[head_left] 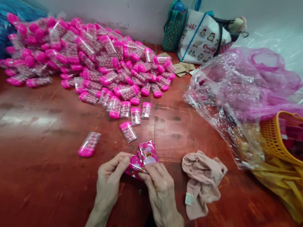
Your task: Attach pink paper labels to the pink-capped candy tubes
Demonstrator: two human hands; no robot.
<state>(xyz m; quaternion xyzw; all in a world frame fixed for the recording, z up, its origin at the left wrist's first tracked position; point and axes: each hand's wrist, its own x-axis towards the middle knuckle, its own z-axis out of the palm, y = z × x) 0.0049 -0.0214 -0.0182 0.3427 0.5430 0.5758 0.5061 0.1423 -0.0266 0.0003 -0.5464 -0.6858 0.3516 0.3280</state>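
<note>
Between my two hands is a small pink printed wrapper [134, 167], pinched from both sides just above the table. My left hand [111, 173] grips its left edge with thumb and fingers. On the right edge, my right hand [160, 185] holds it with fingertips. More pink printed wrappers [149, 151] lie directly beyond my fingers. A pink-capped candy container [128, 132] with pale pink balls rests past them, and another candy container [89, 144] lies alone to the left. I cannot tell whether the held wrapper has anything in it.
A large heap of pink-capped candy containers [91, 56] covers the back left. To the right lie a crumpled pink cloth [201, 181], clear and pink plastic bags [226, 87] and a yellow basket [276, 139] of pink pieces. A printed tote bag [201, 40] stands by the wall.
</note>
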